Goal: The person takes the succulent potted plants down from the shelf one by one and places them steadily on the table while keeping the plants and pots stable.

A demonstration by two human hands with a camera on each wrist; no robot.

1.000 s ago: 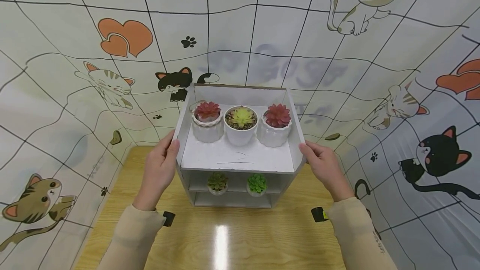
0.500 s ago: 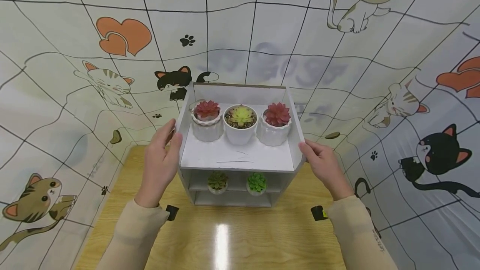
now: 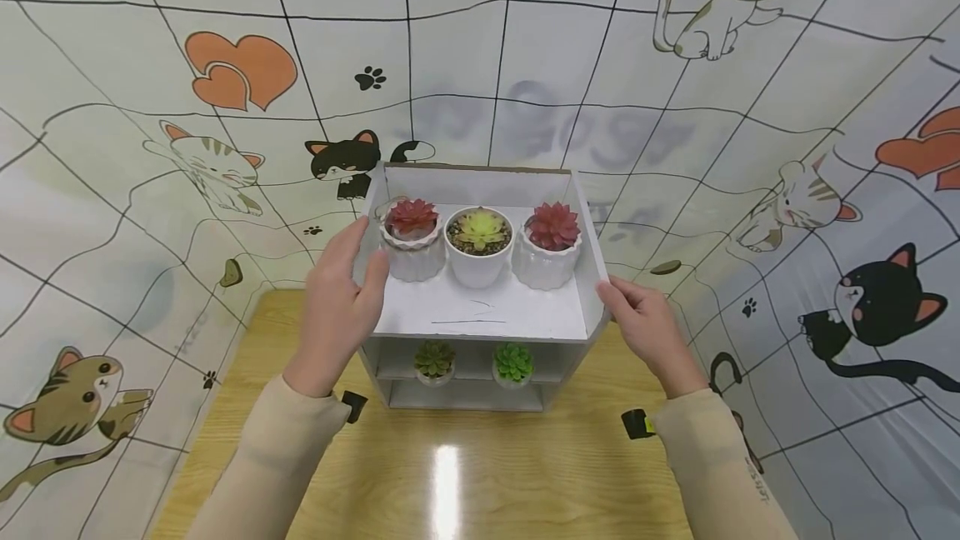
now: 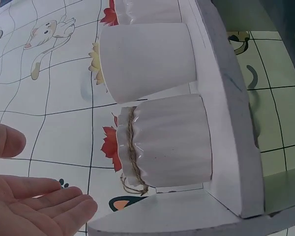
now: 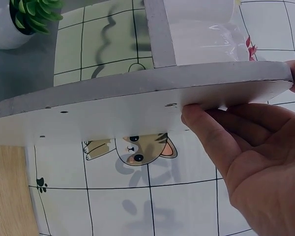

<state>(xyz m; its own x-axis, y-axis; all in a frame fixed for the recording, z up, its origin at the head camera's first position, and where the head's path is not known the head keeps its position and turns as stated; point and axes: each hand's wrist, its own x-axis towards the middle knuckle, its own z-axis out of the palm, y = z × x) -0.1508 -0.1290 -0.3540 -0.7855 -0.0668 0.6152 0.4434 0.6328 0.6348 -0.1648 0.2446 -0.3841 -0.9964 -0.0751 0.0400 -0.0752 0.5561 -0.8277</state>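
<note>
A small white two-tier shelf (image 3: 480, 322) stands on the table. On its top tier sit a left white pot (image 3: 415, 263) with a red succulent, a middle white pot (image 3: 477, 270) with a yellow-green one, and a right white pot (image 3: 547, 270) with a red one. My left hand (image 3: 337, 307) is raised at the shelf's left side, fingers extended and thumb apart. In the left wrist view it is clear of the twine-tied left pot (image 4: 172, 142) and holds nothing. My right hand (image 5: 265, 157) grips the right side panel (image 5: 137, 91), thumb at its front edge, fingertips against its outer face.
Two small potted succulents, one dark green (image 3: 435, 359) and one bright green (image 3: 513, 362), sit on the lower tier. Wood-grain table (image 3: 480, 473) extends in front of the shelf. Cat-print cloth (image 3: 465, 48) hangs behind and at both sides.
My left hand has let go of the left side panel and moved up and rightward over its edge, towards the left pot. The right hand keeps its grip; the shelf stays in place.
</note>
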